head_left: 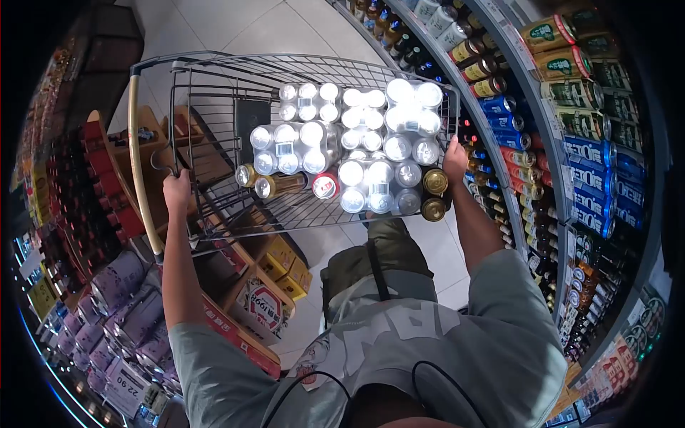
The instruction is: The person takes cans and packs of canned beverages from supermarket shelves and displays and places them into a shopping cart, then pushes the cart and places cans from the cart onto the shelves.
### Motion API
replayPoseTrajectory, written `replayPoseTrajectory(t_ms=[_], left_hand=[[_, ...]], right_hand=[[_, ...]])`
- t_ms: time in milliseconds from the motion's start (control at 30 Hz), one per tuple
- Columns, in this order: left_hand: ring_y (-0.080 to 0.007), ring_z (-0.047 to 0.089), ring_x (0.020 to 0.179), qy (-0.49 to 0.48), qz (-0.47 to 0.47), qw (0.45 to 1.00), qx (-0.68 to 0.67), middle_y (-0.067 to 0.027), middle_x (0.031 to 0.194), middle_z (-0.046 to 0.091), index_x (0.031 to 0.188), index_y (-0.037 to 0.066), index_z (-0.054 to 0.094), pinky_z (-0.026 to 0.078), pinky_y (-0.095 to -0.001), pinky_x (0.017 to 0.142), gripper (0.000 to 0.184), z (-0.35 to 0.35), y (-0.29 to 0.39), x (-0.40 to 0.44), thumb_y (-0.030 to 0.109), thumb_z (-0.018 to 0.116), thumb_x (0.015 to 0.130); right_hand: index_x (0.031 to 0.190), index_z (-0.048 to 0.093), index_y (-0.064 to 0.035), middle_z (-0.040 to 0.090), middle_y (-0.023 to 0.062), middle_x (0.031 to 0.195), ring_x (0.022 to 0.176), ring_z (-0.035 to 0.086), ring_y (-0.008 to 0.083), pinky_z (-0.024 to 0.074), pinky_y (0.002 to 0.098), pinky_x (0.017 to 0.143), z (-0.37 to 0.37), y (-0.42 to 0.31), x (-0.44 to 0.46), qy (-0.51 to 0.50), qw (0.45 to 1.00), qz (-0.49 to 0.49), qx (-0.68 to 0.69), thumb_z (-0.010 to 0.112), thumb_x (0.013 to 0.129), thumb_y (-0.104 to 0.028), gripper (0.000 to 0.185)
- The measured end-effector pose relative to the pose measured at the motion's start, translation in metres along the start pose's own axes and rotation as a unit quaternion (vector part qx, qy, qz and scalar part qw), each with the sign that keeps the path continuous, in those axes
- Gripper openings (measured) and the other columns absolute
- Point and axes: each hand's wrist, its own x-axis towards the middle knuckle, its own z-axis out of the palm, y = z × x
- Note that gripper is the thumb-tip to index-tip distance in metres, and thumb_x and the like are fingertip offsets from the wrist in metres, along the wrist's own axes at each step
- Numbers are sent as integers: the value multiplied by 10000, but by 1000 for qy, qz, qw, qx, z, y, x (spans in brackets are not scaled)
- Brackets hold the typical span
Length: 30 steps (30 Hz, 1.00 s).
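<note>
A wire shopping cart (321, 65) stands sideways before me, its tan handle (135, 157) at the left. My left hand (177, 191) is closed on the cart's frame near the handle end. At the opposite end, my right hand (455, 161) grips the rim of the basket. Inside lie several shrink-wrapped packs of silver cans (285, 148), some washed out by glare. Two gold-topped cans (434, 196) stand by the basket's right near corner. A red-and-white can (325, 187) and gold cans (275, 187) rest near the basket's close side.
Shelves of cans and bottles (589, 160) curve along the right. On the left are wooden display stands (153, 143), stacked purple packs (118, 285) and yellow boxes (285, 267). Pale floor tiles (250, 25) show beyond the cart and beside my legs.
</note>
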Motion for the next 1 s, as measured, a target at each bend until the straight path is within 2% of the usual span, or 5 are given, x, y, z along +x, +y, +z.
replayPoseTrajectory(t_ms=[400, 667, 700, 800, 1000], left_hand=[[-177, 670, 583, 33, -63, 997, 16, -74, 646, 658, 791, -1, 677, 539, -342, 564, 277, -39, 36, 111, 241, 582, 888], [-165, 659, 566, 46, -133, 988, -58, -68, 642, 654, 785, 1, 667, 542, -321, 549, 260, -52, 40, 171, 219, 577, 895], [-173, 665, 565, 51, -125, 989, -53, -73, 640, 659, 785, -1, 669, 544, -326, 552, 274, -54, 35, 183, 232, 579, 900], [-192, 678, 567, 58, -121, 990, -33, -85, 632, 666, 787, -3, 673, 548, -338, 560, 313, -62, 36, 204, 267, 580, 916], [-215, 686, 566, 68, -130, 989, 6, -102, 611, 657, 785, -7, 675, 548, -365, 561, 389, -71, 40, 245, 326, 567, 956]], right_hand=[[978, 661, 15, 657, 258, 928, 885, 603, 467, 461, 540, 787, 91, -145, 142, -86, 996, -24, 8, 391, 1053, -359, 468], [883, 618, 23, 623, 270, 889, 860, 582, 473, 436, 559, 781, 163, -202, 227, -81, 983, -161, -37, 379, 1058, -392, 510], [912, 631, 37, 634, 286, 936, 903, 591, 478, 444, 553, 820, 154, -243, 230, -99, 991, -91, 0, 364, 1058, -407, 538], [946, 649, 37, 647, 286, 991, 946, 598, 480, 452, 547, 850, 178, -276, 258, -144, 986, -66, -48, 343, 1056, -429, 568], [952, 658, 30, 652, 281, 1007, 941, 602, 474, 449, 558, 842, 218, -328, 301, -160, 982, -78, -70, 342, 1056, -422, 562]])
